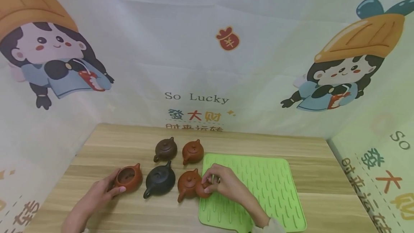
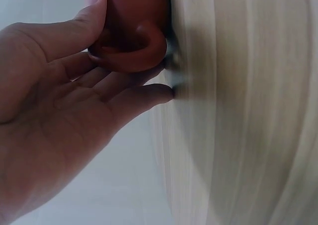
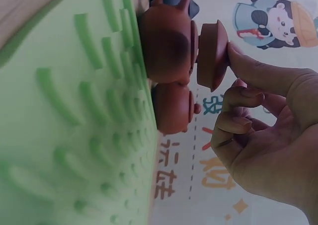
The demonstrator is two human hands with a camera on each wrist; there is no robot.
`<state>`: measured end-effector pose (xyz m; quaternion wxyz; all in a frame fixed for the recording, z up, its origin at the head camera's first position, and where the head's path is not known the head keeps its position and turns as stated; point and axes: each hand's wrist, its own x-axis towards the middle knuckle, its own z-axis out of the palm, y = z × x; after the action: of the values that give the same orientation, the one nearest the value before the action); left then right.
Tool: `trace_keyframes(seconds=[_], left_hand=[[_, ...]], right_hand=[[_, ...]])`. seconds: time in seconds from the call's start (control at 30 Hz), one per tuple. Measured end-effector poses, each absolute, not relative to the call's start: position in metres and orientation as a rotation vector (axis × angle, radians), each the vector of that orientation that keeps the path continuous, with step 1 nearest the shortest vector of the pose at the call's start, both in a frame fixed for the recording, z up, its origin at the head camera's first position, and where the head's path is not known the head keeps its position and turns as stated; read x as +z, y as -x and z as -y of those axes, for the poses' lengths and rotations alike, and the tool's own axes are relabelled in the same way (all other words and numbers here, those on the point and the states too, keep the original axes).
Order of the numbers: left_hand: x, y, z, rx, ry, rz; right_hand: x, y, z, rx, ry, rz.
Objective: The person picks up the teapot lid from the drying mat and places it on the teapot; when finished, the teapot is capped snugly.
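My left hand [image 1: 95, 199] holds a reddish-brown clay teapot [image 1: 132, 182] on the wooden table. Its top is uncovered and its dark inside shows; thumb and fingers lie on either side of it. In the left wrist view the teapot's looped handle [image 2: 131, 58] points toward the palm. Over the green mat's left edge, my right hand [image 1: 229, 186] pinches a reddish-brown lid [image 3: 211, 56] between thumb and finger. The lid is off the table, beside a lidded red teapot [image 1: 185, 187]. A black teapot [image 1: 160, 181] stands between the two hands.
Behind stand a dark brown teapot [image 1: 166, 150] and another red lidded teapot [image 1: 193, 152]. A green ridged mat [image 1: 258, 190] lies on the right of the wooden table [image 1: 310, 161]. Printed cloth [image 1: 194, 64] hangs around the table's back and sides.
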<state>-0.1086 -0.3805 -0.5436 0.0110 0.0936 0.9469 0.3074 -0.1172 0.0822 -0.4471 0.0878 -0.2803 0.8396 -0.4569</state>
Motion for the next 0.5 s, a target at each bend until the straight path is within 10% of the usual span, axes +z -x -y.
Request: trace_keyframes(seconds=[0.5], left_hand=[[-0.564, 0.117, 0.394, 0.899, -0.311, -2.954]], right_hand=[[-0.431, 0.127, -0.031, -1.356, 0.908, -2.429]])
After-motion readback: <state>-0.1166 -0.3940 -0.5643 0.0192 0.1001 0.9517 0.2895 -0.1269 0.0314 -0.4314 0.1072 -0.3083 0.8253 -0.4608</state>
